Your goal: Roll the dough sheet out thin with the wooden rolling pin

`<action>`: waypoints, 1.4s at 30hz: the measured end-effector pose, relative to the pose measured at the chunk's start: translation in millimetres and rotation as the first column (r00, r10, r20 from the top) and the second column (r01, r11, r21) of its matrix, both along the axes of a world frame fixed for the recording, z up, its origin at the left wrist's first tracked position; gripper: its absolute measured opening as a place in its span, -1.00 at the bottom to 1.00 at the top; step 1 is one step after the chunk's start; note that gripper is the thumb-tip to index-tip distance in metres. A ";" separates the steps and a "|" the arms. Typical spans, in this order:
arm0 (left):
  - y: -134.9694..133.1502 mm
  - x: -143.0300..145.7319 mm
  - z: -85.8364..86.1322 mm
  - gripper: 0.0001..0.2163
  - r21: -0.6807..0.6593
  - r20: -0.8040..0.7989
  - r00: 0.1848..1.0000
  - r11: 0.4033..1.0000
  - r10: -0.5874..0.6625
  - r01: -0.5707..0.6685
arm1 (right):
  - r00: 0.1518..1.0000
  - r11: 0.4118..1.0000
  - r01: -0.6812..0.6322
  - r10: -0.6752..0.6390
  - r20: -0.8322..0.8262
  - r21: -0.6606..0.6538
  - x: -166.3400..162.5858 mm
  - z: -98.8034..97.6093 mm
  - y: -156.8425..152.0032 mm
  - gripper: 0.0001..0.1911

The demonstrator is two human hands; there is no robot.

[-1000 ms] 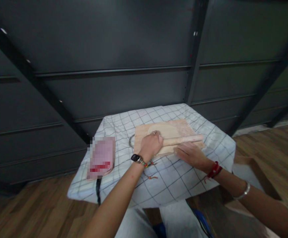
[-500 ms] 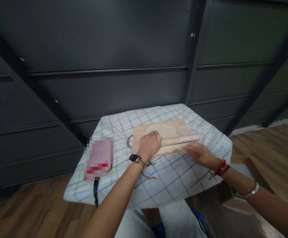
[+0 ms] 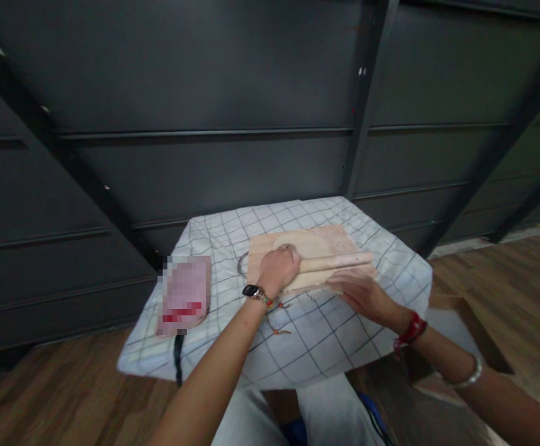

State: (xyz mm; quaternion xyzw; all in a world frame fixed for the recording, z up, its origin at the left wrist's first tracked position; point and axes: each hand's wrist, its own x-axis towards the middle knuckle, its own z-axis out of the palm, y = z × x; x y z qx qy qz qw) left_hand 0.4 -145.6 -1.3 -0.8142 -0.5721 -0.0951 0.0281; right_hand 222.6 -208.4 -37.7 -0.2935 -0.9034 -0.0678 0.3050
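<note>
A wooden rolling pin [image 3: 337, 261] lies across a round sheet of dough [image 3: 303, 240] on a wooden board [image 3: 259, 243]. My left hand [image 3: 279, 267] is closed around the pin's left end, and a watch sits on that wrist. My right hand [image 3: 359, 290] is off the pin, low over the board's near edge. Its fingers are stretched out flat toward the near side of the dough, a little smeared by motion. Whether they touch the dough I cannot tell.
A checked cloth [image 3: 335, 337] covers the small table. At the left lies a blurred-out pink item [image 3: 185, 288] with a black strap. A metal ring handle [image 3: 242, 265] shows at the board's left side. An open cardboard box [image 3: 460, 334] stands on the floor, right. A dark panelled wall [image 3: 214, 173] rises behind.
My right hand has moved left and slightly down, away from the pin's right end and along the board's near edge. My left hand stays on the pin, which has hardly moved.
</note>
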 end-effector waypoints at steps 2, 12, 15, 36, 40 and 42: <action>0.1 -0.1 -0.7 -0.65 -0.005 0.005 1.000 1.000 0.002 -0.002 | 0.999 0.999 -0.040 0.040 0.028 0.029 -14.9 -5.3 3.2 -0.75; 2.1 0.3 -3.4 -0.66 0.020 0.016 1.000 1.000 0.015 -0.015 | 0.985 0.959 -0.135 0.101 0.141 0.251 -9.0 -22.9 8.4 -0.69; 1.7 0.4 -3.9 -0.66 0.028 0.014 1.000 0.999 0.016 -0.016 | 0.985 0.984 -0.106 0.084 0.153 0.146 -9.6 -23.8 6.3 -0.65; -23.6 0.7 -7.9 -0.72 0.098 -0.020 0.999 0.995 0.038 -0.036 | 0.857 0.877 0.363 -0.181 0.483 -0.315 -70.3 65.7 75.4 -0.59; -28.8 1.5 -8.2 -0.73 0.110 -0.021 0.999 0.993 0.041 -0.038 | 0.929 0.867 0.179 0.006 0.369 -0.465 -53.6 63.8 75.7 -0.56; -35.1 2.1 -9.7 -0.73 0.130 -0.016 0.999 0.990 0.049 -0.047 | 0.945 0.877 0.117 0.046 0.323 -0.466 -43.4 62.7 73.5 -0.59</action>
